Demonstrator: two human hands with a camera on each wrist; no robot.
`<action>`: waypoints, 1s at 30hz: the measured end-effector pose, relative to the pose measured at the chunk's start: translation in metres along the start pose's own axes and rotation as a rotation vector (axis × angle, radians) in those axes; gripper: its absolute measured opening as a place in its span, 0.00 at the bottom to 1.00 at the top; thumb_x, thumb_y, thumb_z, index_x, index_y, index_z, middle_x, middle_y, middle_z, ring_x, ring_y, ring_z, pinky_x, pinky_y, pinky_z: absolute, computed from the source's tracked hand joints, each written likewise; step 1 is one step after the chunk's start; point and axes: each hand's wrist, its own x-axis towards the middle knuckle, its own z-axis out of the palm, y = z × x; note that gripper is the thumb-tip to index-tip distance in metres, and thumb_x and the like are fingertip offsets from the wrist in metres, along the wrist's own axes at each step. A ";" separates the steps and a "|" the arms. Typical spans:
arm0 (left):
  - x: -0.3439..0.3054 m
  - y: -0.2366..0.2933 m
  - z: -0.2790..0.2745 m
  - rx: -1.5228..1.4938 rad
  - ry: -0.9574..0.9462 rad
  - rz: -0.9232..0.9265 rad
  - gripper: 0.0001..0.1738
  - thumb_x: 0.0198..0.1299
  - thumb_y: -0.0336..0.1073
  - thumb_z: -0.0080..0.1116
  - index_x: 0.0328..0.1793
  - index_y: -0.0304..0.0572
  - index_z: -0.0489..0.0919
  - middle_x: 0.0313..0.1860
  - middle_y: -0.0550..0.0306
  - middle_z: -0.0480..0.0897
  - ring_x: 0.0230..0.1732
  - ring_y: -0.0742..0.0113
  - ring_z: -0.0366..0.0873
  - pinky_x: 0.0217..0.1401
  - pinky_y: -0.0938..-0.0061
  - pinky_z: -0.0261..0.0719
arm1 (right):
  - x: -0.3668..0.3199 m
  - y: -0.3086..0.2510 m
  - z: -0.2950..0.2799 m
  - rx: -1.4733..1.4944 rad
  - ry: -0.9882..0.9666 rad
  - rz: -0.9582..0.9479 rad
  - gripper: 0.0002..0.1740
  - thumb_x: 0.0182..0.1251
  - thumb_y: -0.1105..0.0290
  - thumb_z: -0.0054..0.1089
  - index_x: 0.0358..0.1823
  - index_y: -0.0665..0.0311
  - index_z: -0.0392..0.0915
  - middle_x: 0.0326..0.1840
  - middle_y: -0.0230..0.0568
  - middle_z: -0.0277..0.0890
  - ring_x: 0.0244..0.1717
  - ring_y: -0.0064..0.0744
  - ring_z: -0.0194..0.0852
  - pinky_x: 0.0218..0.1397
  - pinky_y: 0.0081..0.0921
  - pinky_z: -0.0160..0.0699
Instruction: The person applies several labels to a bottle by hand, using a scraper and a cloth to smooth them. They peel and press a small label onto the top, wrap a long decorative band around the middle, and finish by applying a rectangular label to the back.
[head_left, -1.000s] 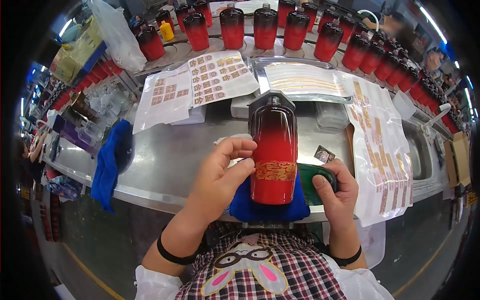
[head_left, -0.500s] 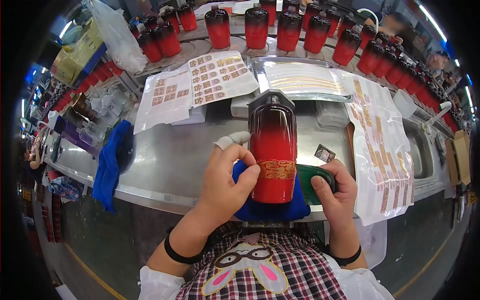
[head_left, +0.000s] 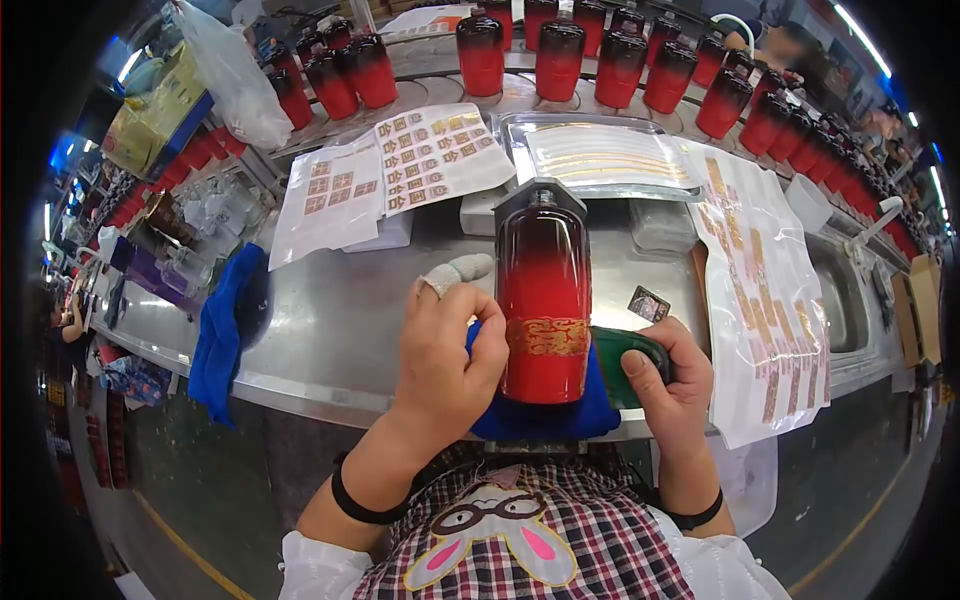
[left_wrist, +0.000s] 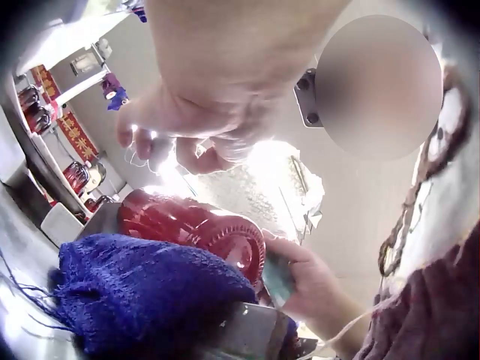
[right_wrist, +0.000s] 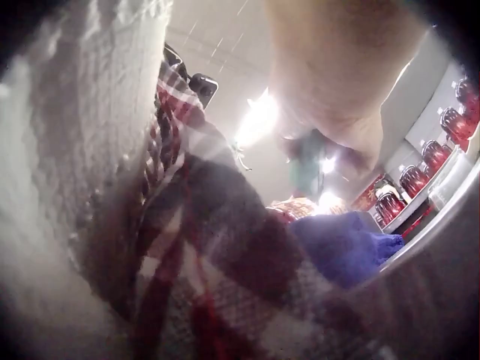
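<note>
A red bottle (head_left: 543, 270), black toward its neck, lies on a blue cloth (head_left: 490, 425) with its neck away from me. A gold patterned band (head_left: 548, 337) crosses its lower part. My left hand (head_left: 445, 345) is at the bottle's left side, thumb and forefinger bent close to the band's left end. A whitish cover (head_left: 455, 273) wraps one of its raised fingers. In the left wrist view these fingers hang over the bottle (left_wrist: 187, 225). My right hand (head_left: 675, 385) grips a green scraper (head_left: 615, 370) at the bottle's right side.
Sheets of gold decals (head_left: 440, 155) lie at the back left, with more on a long sheet (head_left: 765, 310) at right. A metal tray (head_left: 600, 150) stands behind the bottle. Several red-black bottles (head_left: 480, 60) line the back. Another blue cloth (head_left: 225, 330) hangs over the left edge.
My left hand has drawn down and slightly back along the bottle's left side, its covered finger now raised. The right hand stays with the scraper. Bottles at the back have shifted right.
</note>
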 end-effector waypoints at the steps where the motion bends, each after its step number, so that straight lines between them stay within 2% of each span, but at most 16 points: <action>1: 0.000 -0.002 0.001 -0.001 0.022 0.020 0.04 0.57 0.28 0.57 0.38 0.36 0.77 0.58 0.36 0.78 0.59 0.43 0.73 0.65 0.58 0.67 | -0.001 0.001 0.001 0.012 0.001 0.009 0.11 0.65 0.70 0.69 0.38 0.71 0.79 0.30 0.35 0.71 0.29 0.22 0.66 0.32 0.21 0.63; 3: 0.000 -0.007 0.006 -0.001 0.066 0.065 0.05 0.57 0.28 0.58 0.38 0.36 0.77 0.57 0.36 0.79 0.58 0.42 0.73 0.64 0.58 0.67 | -0.001 0.001 0.001 0.015 -0.001 0.008 0.11 0.65 0.70 0.69 0.38 0.71 0.79 0.30 0.35 0.71 0.29 0.22 0.66 0.32 0.21 0.63; 6: 0.000 -0.005 0.009 0.219 0.078 0.195 0.05 0.56 0.28 0.58 0.39 0.37 0.77 0.56 0.36 0.79 0.57 0.41 0.73 0.62 0.56 0.68 | 0.000 0.001 0.001 -0.002 -0.007 -0.003 0.11 0.65 0.70 0.68 0.38 0.71 0.79 0.30 0.35 0.71 0.29 0.22 0.66 0.33 0.21 0.63; 9: 0.000 -0.006 0.014 0.349 0.109 0.240 0.06 0.55 0.27 0.58 0.39 0.37 0.77 0.55 0.36 0.79 0.56 0.39 0.73 0.62 0.55 0.68 | 0.000 0.001 0.002 0.006 -0.011 -0.007 0.11 0.65 0.69 0.68 0.38 0.71 0.79 0.30 0.35 0.71 0.29 0.22 0.66 0.33 0.21 0.63; 12: 0.001 -0.004 0.013 0.332 0.107 0.239 0.05 0.55 0.27 0.57 0.38 0.36 0.76 0.54 0.37 0.79 0.55 0.39 0.73 0.62 0.55 0.68 | 0.000 0.001 0.001 0.007 -0.007 -0.010 0.11 0.65 0.69 0.69 0.38 0.71 0.79 0.30 0.35 0.71 0.29 0.22 0.66 0.33 0.21 0.63; 15: 0.000 -0.002 0.009 0.208 0.079 0.197 0.03 0.57 0.26 0.56 0.37 0.36 0.75 0.49 0.39 0.80 0.51 0.43 0.74 0.58 0.57 0.69 | -0.001 0.002 0.000 0.007 0.003 0.005 0.11 0.65 0.69 0.69 0.38 0.71 0.80 0.30 0.35 0.71 0.29 0.23 0.66 0.33 0.21 0.64; 18: 0.001 -0.002 0.010 -0.002 0.089 0.141 0.03 0.56 0.27 0.56 0.36 0.38 0.74 0.44 0.42 0.80 0.47 0.42 0.74 0.53 0.55 0.71 | -0.001 0.002 0.001 0.010 0.001 0.002 0.11 0.65 0.69 0.69 0.38 0.71 0.79 0.30 0.35 0.71 0.29 0.23 0.66 0.33 0.21 0.64; 21: -0.001 0.006 0.005 0.002 0.031 0.098 0.03 0.58 0.25 0.55 0.37 0.37 0.73 0.40 0.44 0.81 0.40 0.46 0.74 0.47 0.60 0.73 | 0.000 0.003 0.000 -0.001 0.000 -0.010 0.11 0.65 0.69 0.69 0.38 0.71 0.79 0.30 0.35 0.71 0.29 0.23 0.66 0.33 0.21 0.64; 24: -0.001 0.008 0.004 -0.019 0.026 0.151 0.03 0.64 0.28 0.53 0.40 0.35 0.74 0.35 0.52 0.79 0.33 0.61 0.76 0.38 0.71 0.73 | -0.001 0.004 0.001 0.004 0.005 0.000 0.11 0.65 0.69 0.69 0.38 0.71 0.80 0.30 0.35 0.71 0.29 0.23 0.66 0.33 0.21 0.64; 27: 0.001 0.023 0.000 -0.296 -0.050 -0.072 0.06 0.66 0.30 0.54 0.45 0.35 0.74 0.32 0.56 0.78 0.31 0.68 0.75 0.34 0.75 0.73 | -0.002 0.006 0.000 -0.002 0.006 -0.009 0.11 0.65 0.68 0.69 0.38 0.70 0.80 0.29 0.35 0.71 0.29 0.23 0.66 0.33 0.21 0.64; 30: 0.000 0.017 0.002 -0.279 -0.115 -0.049 0.10 0.66 0.29 0.56 0.51 0.36 0.73 0.31 0.59 0.77 0.30 0.72 0.74 0.34 0.76 0.73 | -0.002 0.005 -0.001 -0.010 0.005 -0.006 0.11 0.65 0.69 0.69 0.38 0.70 0.80 0.29 0.35 0.71 0.29 0.23 0.66 0.33 0.21 0.64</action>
